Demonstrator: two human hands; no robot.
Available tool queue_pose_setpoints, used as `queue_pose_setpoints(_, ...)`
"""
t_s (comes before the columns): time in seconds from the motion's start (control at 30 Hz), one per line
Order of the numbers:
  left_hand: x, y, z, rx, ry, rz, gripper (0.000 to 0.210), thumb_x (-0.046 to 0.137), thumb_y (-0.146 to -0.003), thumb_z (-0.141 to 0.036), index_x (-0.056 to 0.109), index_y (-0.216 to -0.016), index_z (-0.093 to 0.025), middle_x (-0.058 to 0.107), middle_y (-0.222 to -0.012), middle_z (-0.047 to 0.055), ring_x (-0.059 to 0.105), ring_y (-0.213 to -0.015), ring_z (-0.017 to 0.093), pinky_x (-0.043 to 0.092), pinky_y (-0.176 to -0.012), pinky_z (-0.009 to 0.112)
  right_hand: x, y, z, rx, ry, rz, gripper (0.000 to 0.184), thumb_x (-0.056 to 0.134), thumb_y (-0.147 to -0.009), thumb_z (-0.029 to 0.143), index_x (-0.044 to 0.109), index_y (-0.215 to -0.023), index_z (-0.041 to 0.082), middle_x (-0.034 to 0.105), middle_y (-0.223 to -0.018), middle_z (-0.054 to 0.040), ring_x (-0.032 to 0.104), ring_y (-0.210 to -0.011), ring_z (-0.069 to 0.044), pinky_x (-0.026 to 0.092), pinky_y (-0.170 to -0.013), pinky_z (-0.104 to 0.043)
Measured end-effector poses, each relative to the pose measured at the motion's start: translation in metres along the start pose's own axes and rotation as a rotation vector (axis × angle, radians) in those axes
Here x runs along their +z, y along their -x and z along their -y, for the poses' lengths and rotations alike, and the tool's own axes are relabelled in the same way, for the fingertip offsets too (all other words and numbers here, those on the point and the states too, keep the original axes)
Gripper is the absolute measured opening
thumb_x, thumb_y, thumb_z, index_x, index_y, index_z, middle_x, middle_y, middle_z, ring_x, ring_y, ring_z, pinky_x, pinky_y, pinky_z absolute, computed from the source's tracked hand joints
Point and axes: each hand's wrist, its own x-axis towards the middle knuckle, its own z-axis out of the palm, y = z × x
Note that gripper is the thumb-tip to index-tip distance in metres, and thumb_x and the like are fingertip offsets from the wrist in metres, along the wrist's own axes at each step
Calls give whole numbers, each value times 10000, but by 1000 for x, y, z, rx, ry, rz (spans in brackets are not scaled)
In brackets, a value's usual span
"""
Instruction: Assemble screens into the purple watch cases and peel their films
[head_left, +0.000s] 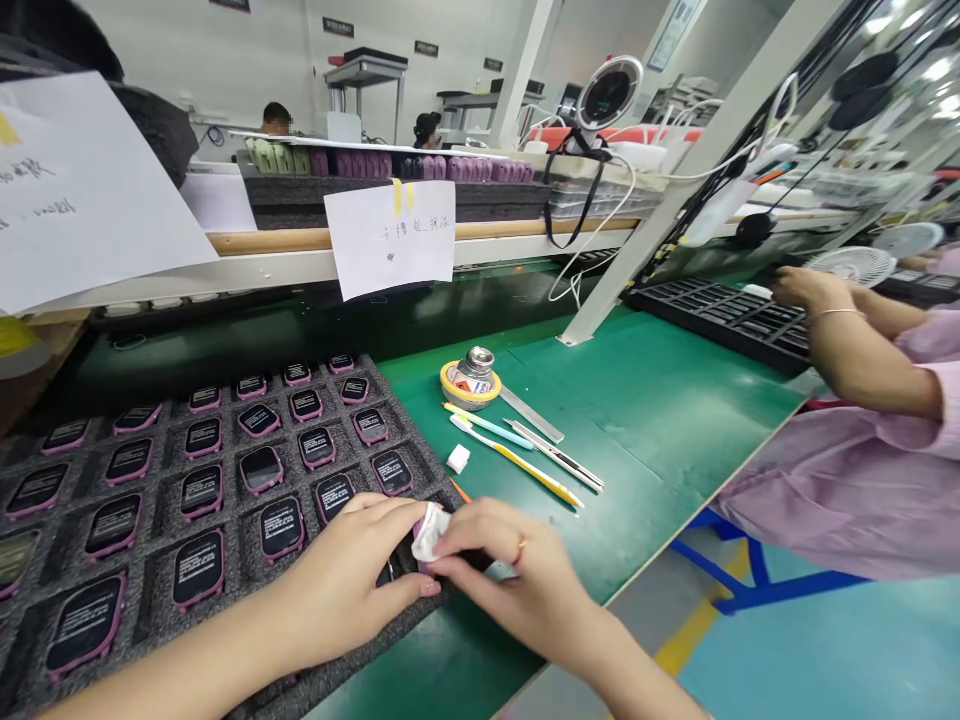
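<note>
Over the right front corner of the dark foam tray (322,580), my left hand (360,580) is closed on a purple-edged watch case (418,535), mostly covered by fingers and cloth. My right hand (517,570) pinches a small white cloth (430,532) and presses it against the case. Rows of purple-framed watch cases with lit text on dark screens, such as this one (199,568), lie in the tray's slots. One case (262,469) in the middle shows a blank screen.
On the green table (630,400) lie a yellow-white toothbrush (517,462), tweezers (559,455), a white block (458,458) and a yellow tape roll (470,385) holding a metal-topped bottle (480,365). A slanted post (637,240) rises behind. At right, a co-worker's arm (862,330) reaches over a black tray (720,315).
</note>
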Motion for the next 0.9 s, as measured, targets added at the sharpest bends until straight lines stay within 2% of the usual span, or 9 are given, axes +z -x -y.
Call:
queue_pose_setpoints(0.1,-2,-2,-1,35,17,18,158,659,-923,-262,615,-1074,-244,684,-1195,23,589,-1119,235,438,-1005,402,17,-2,-3,1,-60,-17,78,662,-914,148,678,-894,221,694,-845,-25,670,-775,-143,555,-715,-253)
queue_pose_setpoints(0.23,1,-2,3,-4,-37,-1,376,694,-900,-301,567,-1249,-247,662,-1275,60,562,-1169,271,421,-1024,441,4,-22,-12,93,9,-106,106,689,-883,121,695,-846,220,691,-819,-14,656,-772,-153,540,-740,-280)
queue_pose_setpoints(0.3,2,-2,5,-35,-48,-7,441,707,-889,-327,550,-1294,-250,646,-1310,65,545,-1200,280,417,-1034,448,-6,-24,-8,131,4,-108,104,703,-875,129,698,-822,218,683,-786,-3,646,-745,-147,533,-720,-270)
queue_pose_setpoints(0.4,1,-3,2,-17,-32,10,309,712,-885,-316,611,-1170,-250,673,-1242,39,572,-1158,263,426,-1010,420,-5,-14,1,138,-38,-21,75,724,-871,150,714,-853,222,684,-809,-2,643,-734,-133,524,-681,-242)
queue_pose_setpoints(0.53,-2,-6,-2,-6,-16,10,168,701,-893,-293,643,-1042,-241,711,-1107,12,614,-1050,243,451,-950,388,9,-8,1,70,-13,28,115,624,-936,144,707,-907,219,648,-874,-22,646,-780,-133,543,-718,-246)
queue_pose_setpoints(0.6,-2,-6,-1,-41,-29,-2,271,724,-873,-308,641,-1123,-239,715,-1130,28,608,-1068,260,454,-965,410,7,-14,-5,75,67,-32,153,580,-950,129,699,-903,213,641,-867,-28,644,-799,-147,548,-755,-276)
queue_pose_setpoints(0.7,-1,-5,3,-84,-23,-9,506,748,-851,-322,572,-1321,-262,678,-1277,43,567,-1180,277,430,-1034,442,-8,-19,-9,140,133,-125,116,617,-926,142,691,-873,214,663,-861,-37,656,-821,-175,549,-770,-315)
queue_pose_setpoints(0.8,0,-5,5,-83,-4,6,540,751,-844,-315,565,-1349,-268,666,-1318,39,560,-1212,276,431,-1047,437,-13,-7,-2,147,11,-66,81,664,-913,169,676,-864,233,709,-869,-27,678,-843,-178,559,-761,-302)
queue_pose_setpoints(0.9,-2,-6,4,-70,-11,8,514,725,-863,-276,566,-1352,-262,677,-1305,40,576,-1200,272,443,-1028,428,3,11,4,78,-29,-27,113,649,-922,127,654,-898,238,721,-851,-14,686,-818,-157,561,-737,-268)
